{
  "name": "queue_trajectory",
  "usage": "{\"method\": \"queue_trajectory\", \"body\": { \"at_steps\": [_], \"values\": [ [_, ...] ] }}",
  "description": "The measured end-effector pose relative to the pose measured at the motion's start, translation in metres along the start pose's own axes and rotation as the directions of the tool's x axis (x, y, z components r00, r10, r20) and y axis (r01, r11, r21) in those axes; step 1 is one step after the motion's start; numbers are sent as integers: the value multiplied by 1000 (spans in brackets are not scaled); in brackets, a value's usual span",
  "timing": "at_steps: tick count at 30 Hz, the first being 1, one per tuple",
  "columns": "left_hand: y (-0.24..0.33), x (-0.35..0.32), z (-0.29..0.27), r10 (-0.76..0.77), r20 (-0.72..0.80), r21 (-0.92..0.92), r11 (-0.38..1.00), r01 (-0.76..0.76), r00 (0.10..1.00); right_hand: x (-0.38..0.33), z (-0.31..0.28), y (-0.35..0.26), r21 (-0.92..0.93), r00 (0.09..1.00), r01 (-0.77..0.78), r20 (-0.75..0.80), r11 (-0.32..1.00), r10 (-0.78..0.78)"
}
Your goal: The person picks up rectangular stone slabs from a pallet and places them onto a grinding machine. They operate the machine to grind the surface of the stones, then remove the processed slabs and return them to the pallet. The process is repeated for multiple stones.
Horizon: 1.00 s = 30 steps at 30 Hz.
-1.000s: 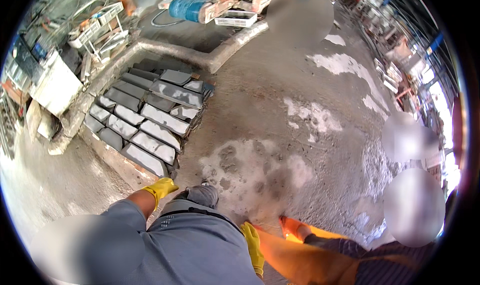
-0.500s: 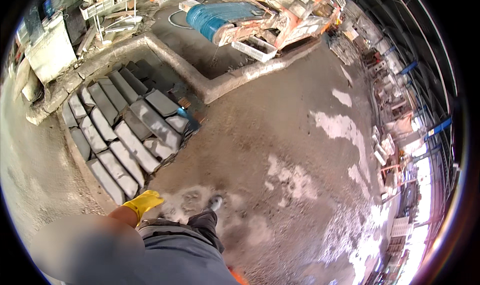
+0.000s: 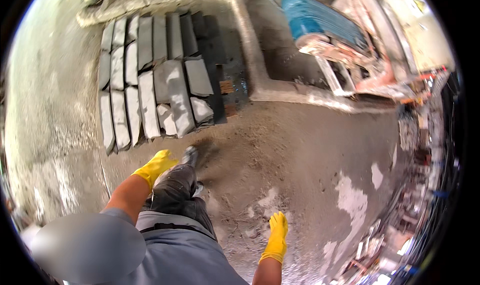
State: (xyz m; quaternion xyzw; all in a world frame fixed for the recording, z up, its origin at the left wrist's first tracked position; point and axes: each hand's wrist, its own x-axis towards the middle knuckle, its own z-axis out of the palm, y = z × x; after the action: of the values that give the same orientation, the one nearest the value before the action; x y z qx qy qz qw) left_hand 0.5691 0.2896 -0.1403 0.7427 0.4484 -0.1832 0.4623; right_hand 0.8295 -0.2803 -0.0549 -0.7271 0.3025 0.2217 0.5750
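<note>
My left hand (image 3: 157,168), in a yellow rubber glove, hangs beside my leg, just short of the near edge of a group of grey stone slabs (image 3: 145,102). Its fingers are loosely stretched and nothing shows in them. Out to the right, over the bare ground, my right hand (image 3: 278,232) wears a matching glove. Its fingers are slightly bent and apart, and I see nothing held. The long rough slabs lie side by side in rows on the ground, touching neither hand.
A low concrete curb (image 3: 255,60) runs behind and right of the slabs. Beyond it stands a machine with a blue belt roller (image 3: 305,22). Brown muddy ground (image 3: 290,145) with pale wet patches (image 3: 352,192) spreads right. Stacked materials (image 3: 380,245) line the far right.
My view has turned, so the slabs now lie more straight ahead and nearer. My right hand has come into view. My legs have stepped toward the slabs.
</note>
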Motion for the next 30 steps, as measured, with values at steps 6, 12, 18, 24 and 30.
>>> {"method": "queue_trajectory", "body": {
  "at_steps": [6, 12, 18, 24, 30],
  "values": [
    [65, 111, 26, -332, -46, -195, 928, 317, 942, 33, 49, -38, -270, 964, 81, 267, 959, -6],
    [79, 196, 41, -614, -227, -298, 783, 546, 756, -47, 124, -90, -830, 783, 175, 444, 530, 436],
    [109, 231, 43, -709, -220, -125, 701, 702, 670, -4, 212, -187, -860, 885, 34, 262, 509, 385],
    [88, 241, 76, -657, -390, -236, 748, 620, 645, 39, 289, -270, -610, 928, -11, 290, 792, 236],
    [95, 231, 68, -639, -379, -272, 768, 579, 670, 81, 290, -278, -702, 869, 58, 385, 710, 310]
  ]
}}
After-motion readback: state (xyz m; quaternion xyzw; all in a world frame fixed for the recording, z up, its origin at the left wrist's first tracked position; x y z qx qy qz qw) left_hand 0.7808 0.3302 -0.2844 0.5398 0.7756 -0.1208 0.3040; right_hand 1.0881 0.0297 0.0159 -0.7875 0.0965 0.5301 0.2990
